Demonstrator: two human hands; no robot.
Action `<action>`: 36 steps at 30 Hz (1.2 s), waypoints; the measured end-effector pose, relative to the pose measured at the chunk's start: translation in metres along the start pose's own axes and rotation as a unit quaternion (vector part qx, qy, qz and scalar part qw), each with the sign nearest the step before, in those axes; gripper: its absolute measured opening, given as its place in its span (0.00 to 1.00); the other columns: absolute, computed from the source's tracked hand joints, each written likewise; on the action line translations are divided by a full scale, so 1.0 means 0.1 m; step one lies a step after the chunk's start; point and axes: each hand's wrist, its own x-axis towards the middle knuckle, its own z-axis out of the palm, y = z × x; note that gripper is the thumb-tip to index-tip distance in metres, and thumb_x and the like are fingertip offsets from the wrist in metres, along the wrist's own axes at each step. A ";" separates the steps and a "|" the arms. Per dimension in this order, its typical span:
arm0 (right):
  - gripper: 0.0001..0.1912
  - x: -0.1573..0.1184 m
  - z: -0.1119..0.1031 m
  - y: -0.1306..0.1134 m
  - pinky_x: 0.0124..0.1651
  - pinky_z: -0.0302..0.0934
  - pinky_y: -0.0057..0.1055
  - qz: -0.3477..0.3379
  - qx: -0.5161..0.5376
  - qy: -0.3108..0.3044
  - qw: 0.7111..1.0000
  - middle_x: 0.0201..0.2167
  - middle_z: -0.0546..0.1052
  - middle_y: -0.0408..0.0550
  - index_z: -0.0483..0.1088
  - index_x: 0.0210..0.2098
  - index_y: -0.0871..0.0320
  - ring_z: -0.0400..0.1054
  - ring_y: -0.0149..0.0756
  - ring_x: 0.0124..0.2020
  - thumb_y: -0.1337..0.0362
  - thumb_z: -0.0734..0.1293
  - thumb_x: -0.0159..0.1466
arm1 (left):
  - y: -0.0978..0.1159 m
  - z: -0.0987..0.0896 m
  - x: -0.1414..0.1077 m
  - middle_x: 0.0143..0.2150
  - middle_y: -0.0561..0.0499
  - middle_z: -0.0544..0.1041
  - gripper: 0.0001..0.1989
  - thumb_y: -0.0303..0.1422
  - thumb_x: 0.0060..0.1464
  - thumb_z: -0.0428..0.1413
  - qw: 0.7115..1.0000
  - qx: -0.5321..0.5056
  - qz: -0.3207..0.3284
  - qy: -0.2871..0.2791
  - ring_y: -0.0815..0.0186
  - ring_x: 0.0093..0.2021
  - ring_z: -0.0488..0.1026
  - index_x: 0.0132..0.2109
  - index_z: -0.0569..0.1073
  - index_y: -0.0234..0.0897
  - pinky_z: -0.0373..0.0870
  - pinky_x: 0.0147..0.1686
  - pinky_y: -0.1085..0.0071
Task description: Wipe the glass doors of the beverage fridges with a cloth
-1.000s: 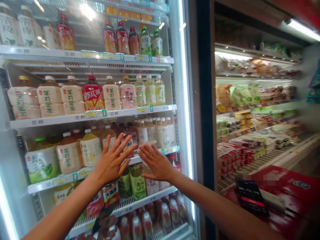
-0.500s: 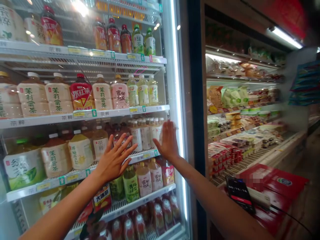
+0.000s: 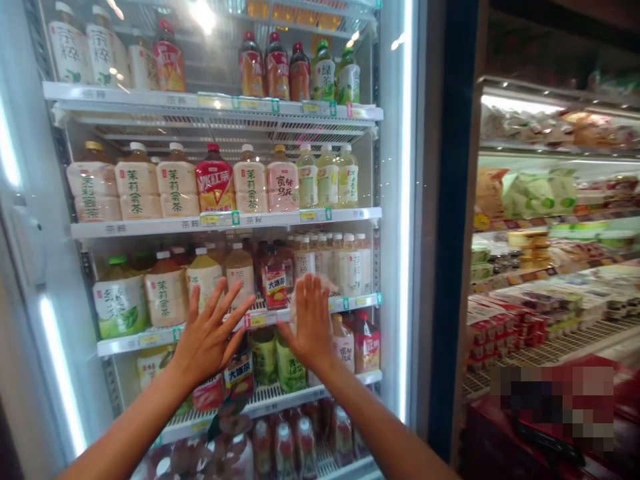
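Observation:
My left hand is raised with its fingers spread, holding nothing, in front of a glass-fronted drinks cooler. To its right, my right hand is up with its palm toward the cooler, fingers straight and thumb out, also holding nothing. Whether either hand touches the glass cannot be made out. Behind them, a green-capped bottle stands at the left of a shelf. A dark bottle with a red label shows between the hands. One shelf up is a red-labelled bottle among pale tea bottles.
Bright light strips run down the cooler's sides. At the right, past a dark frame, an open chilled display holds bags and stacked red packs. A red surface lies at the lower right, partly pixelated.
The view has turned left, so the cooler sits further right and its left light strip shows. My right hand has come closer to my left hand. The phone is no longer clearly visible.

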 end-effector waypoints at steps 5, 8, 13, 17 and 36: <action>0.51 -0.67 0.36 -0.83 0.77 0.31 0.56 -0.076 -0.008 -0.053 0.996 0.78 0.35 0.59 0.32 0.76 0.68 0.25 0.52 0.78 0.44 0.60 0.70 | -0.03 -0.14 -0.89 0.77 0.49 0.52 0.34 0.39 0.65 0.55 0.994 -0.014 -0.106 -0.016 0.51 0.78 0.43 0.74 0.54 0.53 0.32 0.75 0.40; 0.50 -0.30 0.39 -1.12 0.77 0.30 0.56 -0.019 0.001 -0.042 0.999 0.78 0.33 0.59 0.30 0.76 0.68 0.25 0.52 0.78 0.44 0.59 0.71 | -0.04 -0.17 -1.20 0.78 0.49 0.49 0.35 0.38 0.64 0.57 0.987 -0.013 -0.157 -0.026 0.49 0.78 0.41 0.74 0.54 0.54 0.32 0.74 0.39; 0.46 -0.20 0.47 -1.40 0.77 0.28 0.54 -0.002 0.002 -0.015 1.000 0.78 0.29 0.57 0.28 0.76 0.68 0.23 0.51 0.78 0.47 0.56 0.74 | -0.08 -0.20 -1.41 0.79 0.49 0.46 0.37 0.33 0.63 0.57 0.982 0.005 -0.191 -0.018 0.47 0.78 0.39 0.74 0.51 0.53 0.32 0.74 0.37; 0.44 -0.73 0.59 -1.60 0.77 0.25 0.52 -0.040 -0.005 -0.044 0.998 0.78 0.31 0.58 0.30 0.76 0.68 0.24 0.50 0.78 0.51 0.57 0.74 | -0.12 -0.22 -1.60 0.79 0.47 0.46 0.37 0.33 0.64 0.57 0.976 -0.003 -0.215 -0.020 0.47 0.78 0.39 0.74 0.52 0.52 0.31 0.73 0.36; 0.44 -0.51 0.75 -2.28 0.77 0.33 0.57 -0.010 0.043 -0.081 0.996 0.77 0.41 0.60 0.31 0.76 0.68 0.30 0.53 0.78 0.57 0.60 0.72 | -0.12 0.14 -2.15 0.79 0.51 0.38 0.39 0.32 0.64 0.55 0.973 0.051 -0.226 0.019 0.54 0.79 0.32 0.75 0.46 0.50 0.26 0.75 0.45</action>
